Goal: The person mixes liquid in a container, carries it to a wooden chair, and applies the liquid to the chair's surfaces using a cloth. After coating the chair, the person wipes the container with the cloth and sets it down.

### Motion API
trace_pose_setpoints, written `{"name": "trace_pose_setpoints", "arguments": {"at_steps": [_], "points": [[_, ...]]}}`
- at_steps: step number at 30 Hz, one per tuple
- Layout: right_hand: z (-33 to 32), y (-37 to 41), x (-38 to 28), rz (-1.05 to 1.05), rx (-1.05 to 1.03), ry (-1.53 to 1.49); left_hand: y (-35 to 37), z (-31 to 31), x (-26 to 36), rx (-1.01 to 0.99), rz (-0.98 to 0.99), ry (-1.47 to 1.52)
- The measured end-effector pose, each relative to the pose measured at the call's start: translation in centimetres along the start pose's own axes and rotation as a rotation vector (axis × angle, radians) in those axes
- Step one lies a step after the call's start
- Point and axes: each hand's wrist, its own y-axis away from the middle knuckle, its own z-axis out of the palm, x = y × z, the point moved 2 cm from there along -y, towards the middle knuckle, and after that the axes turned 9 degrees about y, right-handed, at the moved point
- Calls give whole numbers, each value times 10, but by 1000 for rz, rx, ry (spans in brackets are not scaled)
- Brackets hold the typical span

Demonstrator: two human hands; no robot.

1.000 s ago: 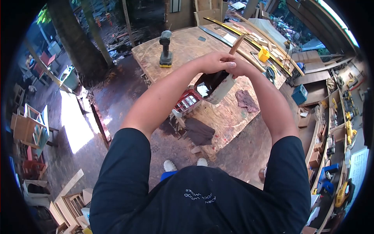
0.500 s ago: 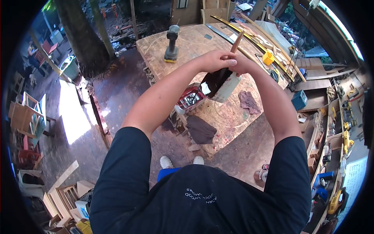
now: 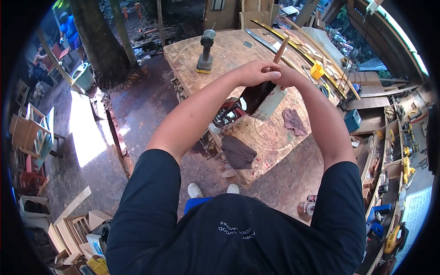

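Observation:
Over the wooden worktable (image 3: 275, 142), my left hand (image 3: 259, 73) and my right hand (image 3: 287, 77) meet at a dark, glossy piece (image 3: 255, 97) with a brown pointed wooden stick (image 3: 281, 49) rising beyond it. The fingers of both hands are closed, but their exact grip is partly hidden. A pale, stained container (image 3: 270, 105) is just below my right hand. Left of it stands a red container (image 3: 228, 114) with a glossy dark inside. One dark cloth (image 3: 238, 152) lies at the table's near edge, another cloth (image 3: 294, 122) to the right.
A cordless drill (image 3: 206, 51) stands at the table's back left. Long levels (image 3: 302, 52) and a yellow cup (image 3: 316, 71) are at the back right. Tool shelves (image 3: 389, 169) line the right side. A person in blue (image 3: 69, 31) is far left, near a tree trunk.
A person in blue has come into view at the far left. My hands have stayed together in almost the same place, and the view has shifted slightly.

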Motion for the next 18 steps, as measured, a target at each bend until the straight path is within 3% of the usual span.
{"name": "trace_pose_setpoints", "arguments": {"at_steps": [7,13,18], "points": [[6,-10,14,44,-23,90,4,4,6,2,12,-4],[11,-6,26,23,-26,69,2,12,6,-28,35,-26],[6,13,23,136,-17,-57,12,10,2,-2,-13,13]]}}
